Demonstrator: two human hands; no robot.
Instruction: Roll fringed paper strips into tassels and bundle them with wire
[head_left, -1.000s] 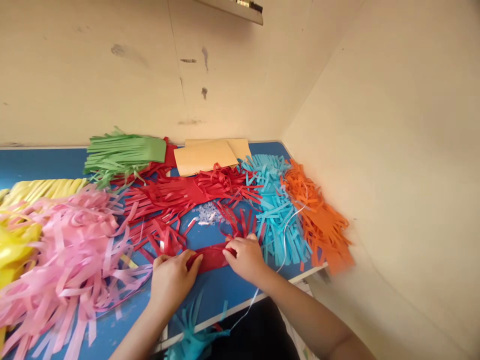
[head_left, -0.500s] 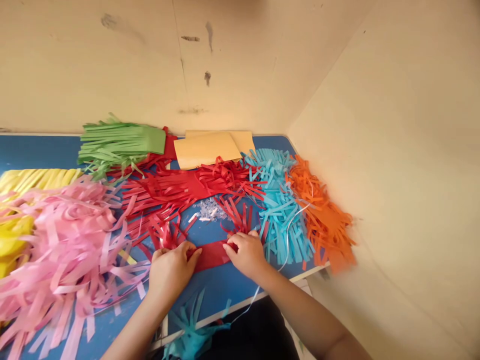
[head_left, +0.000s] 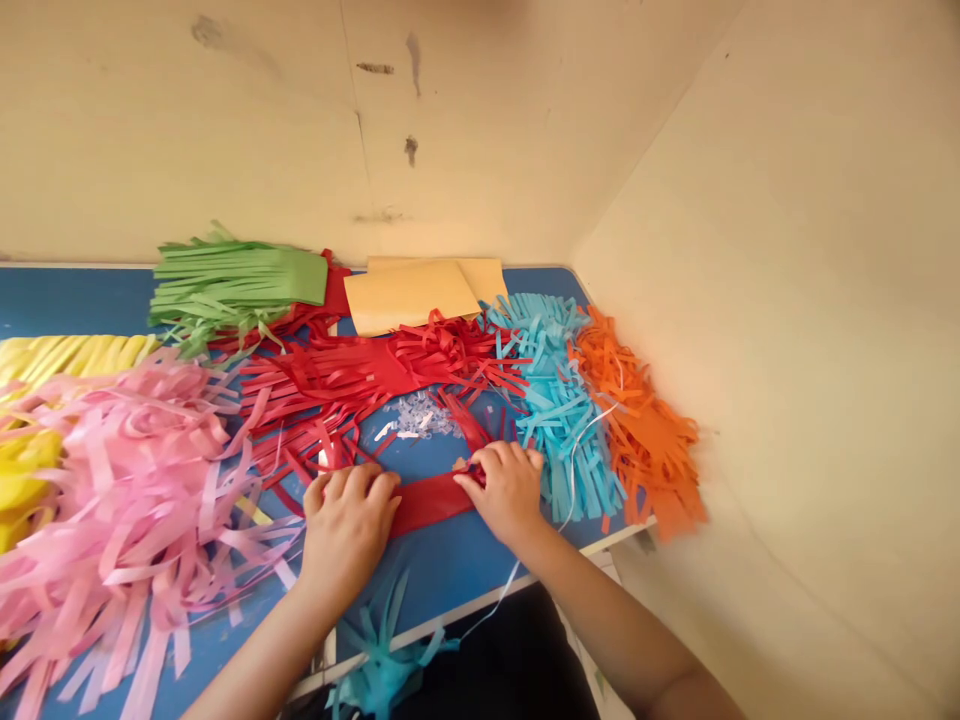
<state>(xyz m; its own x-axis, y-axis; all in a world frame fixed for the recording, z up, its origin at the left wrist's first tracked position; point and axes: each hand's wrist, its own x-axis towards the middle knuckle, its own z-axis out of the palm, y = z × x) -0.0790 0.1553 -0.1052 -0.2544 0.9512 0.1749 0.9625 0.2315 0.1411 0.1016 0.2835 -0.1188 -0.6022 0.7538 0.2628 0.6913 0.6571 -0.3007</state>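
A flat band of red fringed paper (head_left: 431, 503) lies across the near part of the blue table, its cut strips spreading out beyond both hands. My left hand (head_left: 349, 520) is closed over the band's left end, its fingers curled on top. At the other end my right hand (head_left: 508, 490) pinches the band between thumb and fingers. Just behind the band is a small heap of clear and white scraps (head_left: 424, 415). More red fringe (head_left: 375, 365) is spread further back.
Pink fringe (head_left: 150, 450) and yellow fringe (head_left: 30, 470) cover the table's left side. Green fringe (head_left: 247, 275) and tan paper sheets (head_left: 416, 293) lie by the wall. Blue fringe (head_left: 555, 400) and orange fringe (head_left: 645, 430) are at right, crossed by a white string (head_left: 574, 470). A blue tassel (head_left: 382, 660) hangs near my lap.
My left hand has turned over the red band, its fingers now covering the end. My right hand has shifted slightly right and up, so more of the band shows between them.
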